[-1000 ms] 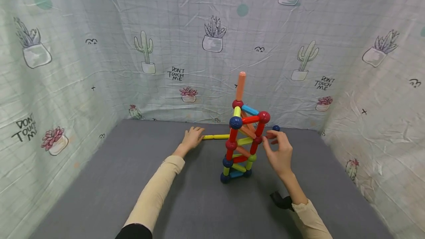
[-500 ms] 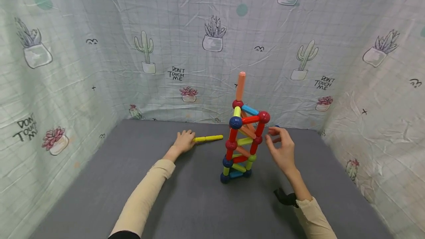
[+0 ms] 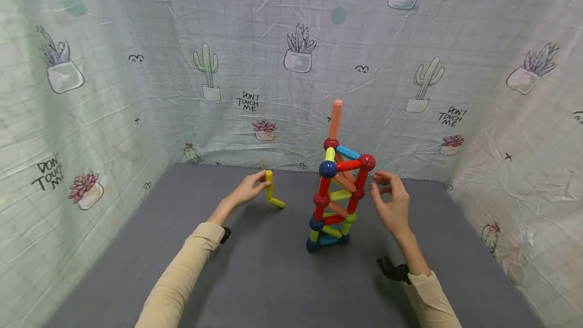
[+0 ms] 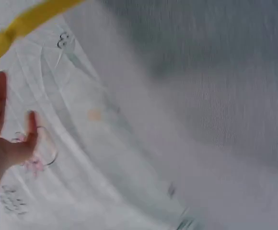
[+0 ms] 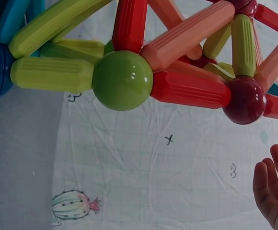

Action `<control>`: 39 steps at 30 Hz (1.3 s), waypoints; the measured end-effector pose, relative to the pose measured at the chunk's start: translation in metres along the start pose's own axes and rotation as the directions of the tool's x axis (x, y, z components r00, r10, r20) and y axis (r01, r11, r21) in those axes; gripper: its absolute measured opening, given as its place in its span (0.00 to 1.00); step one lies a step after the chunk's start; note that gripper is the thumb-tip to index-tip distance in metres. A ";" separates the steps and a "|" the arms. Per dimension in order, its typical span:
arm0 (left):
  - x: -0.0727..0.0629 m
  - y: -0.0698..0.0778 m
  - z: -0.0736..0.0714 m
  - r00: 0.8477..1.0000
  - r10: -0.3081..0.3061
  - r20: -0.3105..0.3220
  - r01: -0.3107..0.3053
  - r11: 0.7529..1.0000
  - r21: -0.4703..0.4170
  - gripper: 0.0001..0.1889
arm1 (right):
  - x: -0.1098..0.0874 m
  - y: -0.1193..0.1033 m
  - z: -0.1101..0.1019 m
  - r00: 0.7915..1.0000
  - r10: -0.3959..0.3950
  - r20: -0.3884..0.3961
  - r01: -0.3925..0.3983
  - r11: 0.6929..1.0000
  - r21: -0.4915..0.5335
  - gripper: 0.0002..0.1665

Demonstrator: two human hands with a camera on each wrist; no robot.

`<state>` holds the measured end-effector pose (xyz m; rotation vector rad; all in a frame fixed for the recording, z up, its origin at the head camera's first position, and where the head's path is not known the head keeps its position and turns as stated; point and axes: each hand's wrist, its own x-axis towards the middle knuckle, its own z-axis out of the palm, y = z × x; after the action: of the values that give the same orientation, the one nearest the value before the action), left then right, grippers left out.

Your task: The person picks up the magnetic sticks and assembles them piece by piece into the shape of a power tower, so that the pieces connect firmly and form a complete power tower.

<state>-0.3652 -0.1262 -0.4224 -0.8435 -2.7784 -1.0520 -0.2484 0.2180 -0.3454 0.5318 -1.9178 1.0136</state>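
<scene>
My left hand (image 3: 248, 189) pinches a chain of yellow magnetic rods (image 3: 269, 186) near its upper end. One rod stands upright at the fingertips, and the lower one (image 3: 276, 202) bends off to the right. In the left wrist view the blurred yellow rods (image 4: 33, 21) cross the top left corner above spread fingers. To the right rises a tower of magnetic rods and balls (image 3: 339, 195), topped by a long orange rod (image 3: 335, 120). My right hand (image 3: 393, 206) hovers beside the tower with loosely curved fingers, holding nothing. The right wrist view shows its fingers (image 5: 268, 184) apart from the rods.
A grey table top (image 3: 273, 277) spreads under both arms. Behind and on both sides hangs a pale curtain (image 3: 155, 80) printed with cacti. A black strap (image 3: 392, 270) hangs at the right wrist.
My left hand has drawn the yellow rods leftward from behind the tower and tipped them up, so the chain now bends. My right hand has backed slightly away from the tower.
</scene>
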 end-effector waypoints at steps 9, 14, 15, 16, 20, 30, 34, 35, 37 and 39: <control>-0.002 0.024 0.000 0.993 0.060 -0.104 -0.044 0.988 0.148 0.10 | 0.001 -0.002 -0.002 1.000 0.006 0.016 -0.007 1.000 0.008 0.16; 0.011 0.120 -0.031 0.899 0.080 -0.431 -0.175 0.967 -0.186 0.15 | -0.001 0.009 0.002 0.999 0.001 0.035 -0.002 0.999 0.032 0.18; 0.012 0.140 -0.036 0.876 0.091 -0.473 -0.232 0.940 -0.250 0.16 | -0.002 0.013 0.004 0.999 -0.004 0.041 0.002 0.999 0.037 0.19; 0.013 0.159 -0.040 0.856 0.107 -0.506 -0.286 0.913 -0.292 0.16 | -0.003 0.018 0.005 0.999 -0.008 0.047 0.006 0.999 0.042 0.20; 0.019 0.212 -0.043 0.830 0.201 -0.520 -0.408 0.855 -0.321 0.15 | -0.008 0.031 0.007 0.995 -0.002 0.097 -0.003 0.999 0.052 0.23; 0.029 0.228 -0.032 0.886 0.184 -0.426 -0.301 0.926 -0.226 0.13 | -0.017 0.039 0.006 0.965 -0.035 0.261 0.038 0.999 -0.005 0.19; 0.018 0.219 -0.019 0.888 0.177 -0.424 -0.281 0.940 -0.196 0.19 | -0.017 0.042 0.006 0.958 -0.032 0.283 0.039 0.999 -0.018 0.18; 0.014 0.215 -0.013 0.886 0.173 -0.430 -0.274 0.943 -0.186 0.20 | -0.017 0.043 0.005 0.956 -0.026 0.291 0.032 0.999 -0.019 0.18; 0.006 0.206 0.002 0.877 0.168 -0.450 -0.268 0.949 -0.168 0.23 | -0.017 0.043 0.005 0.954 -0.013 0.300 0.020 1.000 -0.019 0.18; -0.002 0.197 0.018 0.871 0.168 -0.461 -0.245 0.963 -0.113 0.26 | -0.018 0.044 0.004 0.952 0.004 0.305 0.004 1.000 -0.025 0.18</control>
<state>-0.2611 0.0058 -0.3189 -0.7736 -2.1896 -1.2652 -0.2714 0.2397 -0.3812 0.7080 -2.1984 0.9483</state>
